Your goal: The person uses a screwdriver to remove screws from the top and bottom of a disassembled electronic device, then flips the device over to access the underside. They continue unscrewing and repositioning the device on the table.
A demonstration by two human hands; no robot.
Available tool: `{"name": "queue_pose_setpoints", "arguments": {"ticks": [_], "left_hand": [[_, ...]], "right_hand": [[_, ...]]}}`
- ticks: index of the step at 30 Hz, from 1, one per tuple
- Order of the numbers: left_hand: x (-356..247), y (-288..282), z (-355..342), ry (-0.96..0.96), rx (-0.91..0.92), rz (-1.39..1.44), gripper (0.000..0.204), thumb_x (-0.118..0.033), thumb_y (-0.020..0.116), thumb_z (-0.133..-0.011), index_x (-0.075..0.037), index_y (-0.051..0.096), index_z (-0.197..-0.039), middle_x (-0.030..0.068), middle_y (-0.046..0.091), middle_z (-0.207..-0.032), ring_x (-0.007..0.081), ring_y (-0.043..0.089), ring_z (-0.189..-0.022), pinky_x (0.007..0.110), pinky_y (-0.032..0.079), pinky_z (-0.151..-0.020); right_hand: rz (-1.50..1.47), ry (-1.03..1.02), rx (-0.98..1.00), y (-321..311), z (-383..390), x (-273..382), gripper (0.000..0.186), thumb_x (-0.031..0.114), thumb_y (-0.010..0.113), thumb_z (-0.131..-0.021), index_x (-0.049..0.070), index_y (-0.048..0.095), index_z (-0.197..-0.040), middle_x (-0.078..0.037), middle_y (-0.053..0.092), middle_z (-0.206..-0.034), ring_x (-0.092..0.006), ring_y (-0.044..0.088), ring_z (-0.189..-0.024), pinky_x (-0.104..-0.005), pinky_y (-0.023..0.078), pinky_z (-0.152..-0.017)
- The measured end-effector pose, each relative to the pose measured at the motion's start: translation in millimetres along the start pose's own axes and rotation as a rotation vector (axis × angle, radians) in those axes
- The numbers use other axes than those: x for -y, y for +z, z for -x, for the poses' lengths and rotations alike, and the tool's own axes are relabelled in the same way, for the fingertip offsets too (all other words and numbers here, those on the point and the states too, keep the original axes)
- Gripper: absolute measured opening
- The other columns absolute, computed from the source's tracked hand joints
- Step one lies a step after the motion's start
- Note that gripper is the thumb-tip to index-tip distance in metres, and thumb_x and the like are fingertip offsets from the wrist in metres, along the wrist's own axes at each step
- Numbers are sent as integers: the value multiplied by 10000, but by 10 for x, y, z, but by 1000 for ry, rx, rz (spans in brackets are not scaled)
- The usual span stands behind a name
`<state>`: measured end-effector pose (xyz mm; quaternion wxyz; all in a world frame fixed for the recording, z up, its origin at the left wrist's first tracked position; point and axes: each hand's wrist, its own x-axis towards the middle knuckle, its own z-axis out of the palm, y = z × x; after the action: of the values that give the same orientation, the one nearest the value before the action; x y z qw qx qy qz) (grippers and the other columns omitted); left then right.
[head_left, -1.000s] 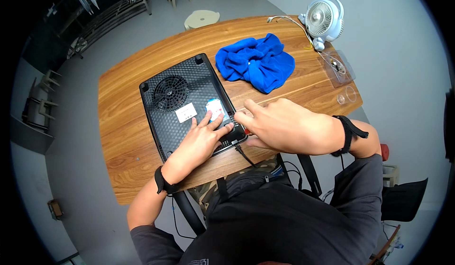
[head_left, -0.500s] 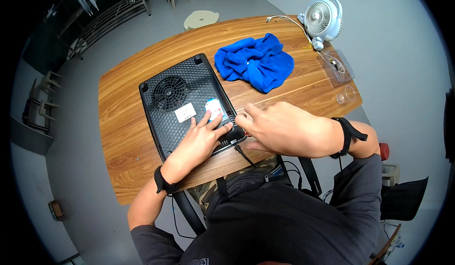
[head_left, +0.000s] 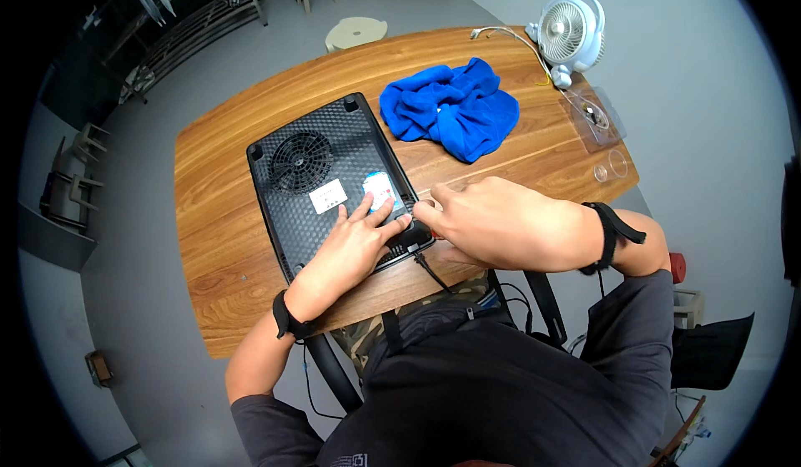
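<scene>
A black induction cooker (head_left: 346,146) lies bottom up on the wooden table, its round fan grille (head_left: 301,163) at the far left of the base. Two labels show on it, a white one (head_left: 328,196) and a blue-and-white one (head_left: 377,183). My left hand (head_left: 355,246) rests flat on the near part of the base, fingers spread, two of them over the blue-and-white label. At the cooker's near right corner, my right hand (head_left: 492,221) is curled closed. A bit of red peeks out under its fingers; what it grips is mostly hidden. The cooker's black cord (head_left: 434,277) runs off the near edge.
A crumpled blue cloth (head_left: 455,112) lies right beyond the cooker. At the table's far right corner are a small white fan (head_left: 567,33) with its cable, a clear plastic tray (head_left: 594,125) and clear round pieces (head_left: 616,164). A pale stool (head_left: 357,33) stands behind the table.
Both hands keep nearly the same places on the cooker. The whole view has shifted very slightly; nothing has been taken up or let go.
</scene>
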<state>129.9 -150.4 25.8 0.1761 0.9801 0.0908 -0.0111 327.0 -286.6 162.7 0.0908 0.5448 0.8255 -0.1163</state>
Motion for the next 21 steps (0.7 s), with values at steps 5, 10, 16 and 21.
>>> {"name": "queue_pose_setpoints", "arguments": {"ticks": [5,10,16,21], "left_hand": [[15,14,-13,11,-5,-10,596,-131,765,-888,-195,592,-1455,167,517,-1546,464,437,-1452,719,427,-1091],[-9,6,-6,-6,1,-34,562,-109,771,-879,-151,608,-1415,146,493,-1570,456,411,-1468,689,451,-1105],[5,-22,-8,1,16,-8,603,-122,769,-882,-190,593,-1455,174,521,-1538,463,437,-1453,721,424,-1096],[2,-3,-17,5,3,-13,605,-123,772,-879,-190,594,-1454,173,525,-1534,463,437,-1452,715,429,-1097]], "right_hand": [[45,-40,-99,84,87,-7,271,156,660,-961,-53,550,-1094,-221,651,-962,-363,716,-825,-432,579,-660],[-9,-10,71,51,5,-106,271,165,654,-976,-56,545,-1089,-212,646,-959,-382,701,-828,-438,576,-669],[39,-46,-55,3,78,-74,250,104,662,-922,-54,592,-1102,-204,669,-930,-328,727,-844,-413,583,-670],[70,-74,-98,111,49,-56,243,107,672,-904,-48,616,-1082,-185,679,-901,-309,732,-843,-396,582,-666]]}}
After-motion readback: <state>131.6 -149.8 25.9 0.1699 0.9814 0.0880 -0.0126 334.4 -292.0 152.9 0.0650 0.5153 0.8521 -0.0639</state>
